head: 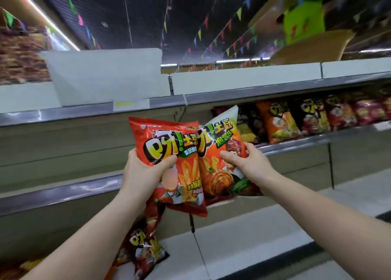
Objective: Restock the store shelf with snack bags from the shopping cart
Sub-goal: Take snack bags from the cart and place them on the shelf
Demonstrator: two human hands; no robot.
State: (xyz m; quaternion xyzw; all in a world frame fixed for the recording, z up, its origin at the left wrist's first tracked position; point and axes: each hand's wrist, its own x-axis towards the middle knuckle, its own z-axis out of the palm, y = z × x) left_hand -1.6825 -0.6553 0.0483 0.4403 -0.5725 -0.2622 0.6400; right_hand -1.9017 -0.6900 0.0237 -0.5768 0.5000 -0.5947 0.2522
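Left hand point(142, 169) grips red bag point(169, 163), right hand point(245, 161) grips kimchi bag point(220, 152); both upright

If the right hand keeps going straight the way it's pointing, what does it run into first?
The right hand, gripping a white-topped snack bag, points up and left toward the shelf. The bag overlaps the red snack bag in the left hand, so it probably meets that first; depth is unclear.
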